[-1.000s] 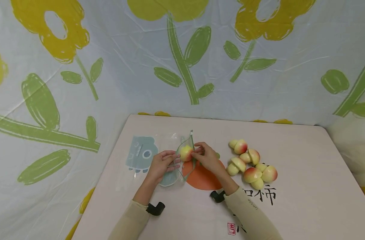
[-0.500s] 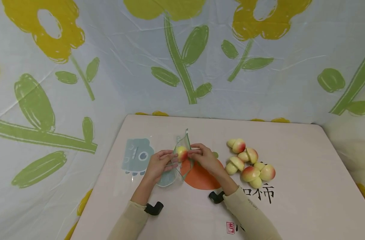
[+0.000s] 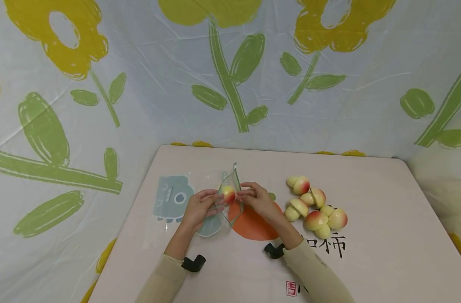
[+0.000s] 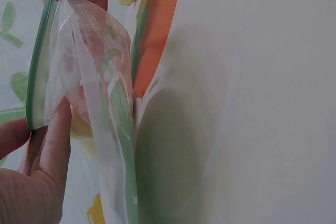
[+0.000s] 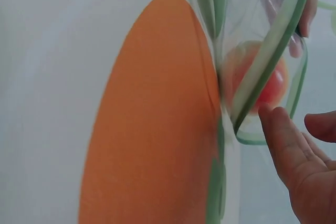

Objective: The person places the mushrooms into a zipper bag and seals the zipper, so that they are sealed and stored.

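Note:
Between the two hands a clear zip bag [image 3: 233, 181] with green edges stands with its mouth spread toward the right. My left hand [image 3: 200, 207] pinches the bag's rim between thumb and fingers, as the left wrist view shows. A yellow toy mushroom with a red-tinged cap [image 3: 229, 195] is in the bag's mouth, seen through the plastic in the right wrist view. My right hand [image 3: 258, 201] is beside that mouth, fingers extended and thumb apart, fingertips [image 5: 265, 113] near the mushroom's red cap. Whether they touch it I cannot tell.
Several more toy mushrooms [image 3: 316, 219] lie in a cluster to the right on the pale table mat [image 3: 374, 202]. Flat clear bags with a blue cartoon print [image 3: 173, 195] lie at the left. A flowered cloth [image 3: 147, 84] hangs behind the table.
The mushroom has shifted slightly left, deeper into the bag. The right hand followed it left, and its fingers have come off the mushroom's side. The left hand still holds the bag.

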Demonstrator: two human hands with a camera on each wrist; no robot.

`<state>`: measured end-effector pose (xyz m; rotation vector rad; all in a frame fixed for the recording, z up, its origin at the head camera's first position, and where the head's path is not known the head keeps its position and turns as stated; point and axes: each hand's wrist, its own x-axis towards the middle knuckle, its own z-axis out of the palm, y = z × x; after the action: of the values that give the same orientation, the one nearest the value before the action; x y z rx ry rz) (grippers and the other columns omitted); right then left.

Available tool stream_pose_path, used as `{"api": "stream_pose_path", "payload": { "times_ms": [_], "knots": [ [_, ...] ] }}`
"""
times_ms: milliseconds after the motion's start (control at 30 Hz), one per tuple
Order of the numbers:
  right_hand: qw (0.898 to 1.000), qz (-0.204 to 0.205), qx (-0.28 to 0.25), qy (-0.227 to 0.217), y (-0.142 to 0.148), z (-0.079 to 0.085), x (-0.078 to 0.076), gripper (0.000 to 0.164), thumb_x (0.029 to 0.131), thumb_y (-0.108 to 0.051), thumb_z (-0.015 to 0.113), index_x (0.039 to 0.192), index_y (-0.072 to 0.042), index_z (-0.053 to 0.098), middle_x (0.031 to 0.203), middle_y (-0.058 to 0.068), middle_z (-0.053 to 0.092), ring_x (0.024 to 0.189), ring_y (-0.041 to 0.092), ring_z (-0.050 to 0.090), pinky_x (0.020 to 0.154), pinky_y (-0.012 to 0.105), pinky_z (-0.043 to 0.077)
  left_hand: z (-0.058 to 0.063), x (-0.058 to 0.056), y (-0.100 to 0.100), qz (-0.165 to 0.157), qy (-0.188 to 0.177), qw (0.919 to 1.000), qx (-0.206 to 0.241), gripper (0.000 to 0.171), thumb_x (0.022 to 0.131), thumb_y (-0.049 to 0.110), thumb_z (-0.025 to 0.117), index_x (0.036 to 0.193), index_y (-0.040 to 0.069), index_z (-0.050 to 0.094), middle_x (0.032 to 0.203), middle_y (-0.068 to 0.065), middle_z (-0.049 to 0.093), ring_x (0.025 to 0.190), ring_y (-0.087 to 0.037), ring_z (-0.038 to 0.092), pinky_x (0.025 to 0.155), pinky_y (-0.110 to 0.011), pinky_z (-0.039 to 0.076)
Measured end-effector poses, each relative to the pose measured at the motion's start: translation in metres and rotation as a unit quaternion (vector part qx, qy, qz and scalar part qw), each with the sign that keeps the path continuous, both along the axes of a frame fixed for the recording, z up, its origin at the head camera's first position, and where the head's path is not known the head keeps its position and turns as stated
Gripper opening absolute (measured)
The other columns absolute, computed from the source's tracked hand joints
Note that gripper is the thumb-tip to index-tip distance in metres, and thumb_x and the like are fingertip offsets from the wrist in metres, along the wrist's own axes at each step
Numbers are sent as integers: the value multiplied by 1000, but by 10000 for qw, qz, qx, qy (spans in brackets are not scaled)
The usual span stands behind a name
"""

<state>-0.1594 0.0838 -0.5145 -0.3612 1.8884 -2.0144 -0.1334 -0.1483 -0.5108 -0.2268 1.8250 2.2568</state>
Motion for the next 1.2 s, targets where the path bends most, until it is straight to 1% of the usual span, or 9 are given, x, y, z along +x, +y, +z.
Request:
{"api": "stream_pose_path", "payload": {
  "times_ms": [267, 433, 533, 633, 800, 867, 1033, 1100, 1200],
  "knots": [
    [9995, -197, 237, 64, 13, 16, 11, 45, 101, -6, 58, 142, 3, 44, 132, 31, 55, 119, 46, 57, 99, 51, 48, -2, 1, -1, 42, -67, 9999, -107, 29, 98, 10, 66, 121, -6, 61, 114, -20, 70, 100, -33, 70, 80, -44, 58],
    [9983, -317, 221, 437, 26, 26, 18, 40, 102, -7, 59, 139, -1, 49, 129, 30, 57, 118, 46, 57, 97, 51, 49, -2, 2, -1, 2, -97, 10000, 12, 29, 99, 10, 64, 122, -6, 59, 113, -22, 70, 99, -32, 71, 81, -44, 58],
    [9973, -364, 90, 638, 34, 34, 22, 39, 102, -6, 58, 139, 1, 48, 127, 29, 58, 115, 43, 59, 96, 54, 49, -3, 2, -2, -9, -27, 10000, 36, 30, 99, 11, 64, 123, -6, 59, 114, -22, 69, 99, -31, 71, 81, -43, 58],
    [9957, -505, 118, 769, 43, 40, 27, 40, 101, -8, 60, 139, 0, 49, 125, 25, 59, 113, 39, 62, 95, 48, 52, -5, 1, -2, 10, -7, 10000, 46, 29, 99, 10, 65, 122, -6, 59, 114, -21, 70, 98, -30, 71, 81, -43, 58],
    [9924, -769, 327, 908, 60, 49, 37, 43, 100, -12, 63, 139, -1, 49, 126, 25, 60, 113, 36, 62, 92, 37, 55, -5, 1, -2, 25, 13, 9999, 105, 28, 98, 7, 64, 123, -6, 59, 115, -22, 69, 100, -32, 71, 80, -43, 58],
    [9910, -838, 371, 975, 65, 51, 40, 43, 100, -10, 63, 139, 1, 49, 126, 25, 59, 114, 36, 62, 92, 39, 54, -4, 2, -1, 40, -3, 9999, 94, 28, 98, 7, 64, 123, -6, 59, 115, -22, 69, 100, -33, 71, 81, -44, 58],
    [9866, -965, 474, 1225, 76, 55, 44, 42, 99, -6, 63, 139, 3, 50, 124, 25, 61, 108, 25, 66, 91, 38, 55, -3, 3, -1, 78, -65, 9999, -8, 28, 99, 8, 64, 122, -6, 59, 116, -22, 69, 98, -34, 71, 82, -45, 57],
    [9847, -1033, 524, 1302, 79, 56, 44, 42, 99, -6, 63, 138, 2, 50, 123, 24, 62, 105, 19, 67, 90, 33, 55, -3, 3, -1, 75, -64, 9999, -30, 28, 99, 9, 64, 122, -6, 59, 115, -21, 69, 98, -33, 71, 82, -45, 57],
    [9829, -1117, 575, 1344, 84, 55, 44, 41, 100, -7, 63, 138, 2, 50, 123, 23, 61, 106, 19, 66, 90, 29, 54, -2, 4, -1, 70, -50, 10000, -20, 28, 99, 9, 64, 122, -6, 59, 115, -21, 69, 98, -33, 71, 82, -45, 57]
  ]
}}
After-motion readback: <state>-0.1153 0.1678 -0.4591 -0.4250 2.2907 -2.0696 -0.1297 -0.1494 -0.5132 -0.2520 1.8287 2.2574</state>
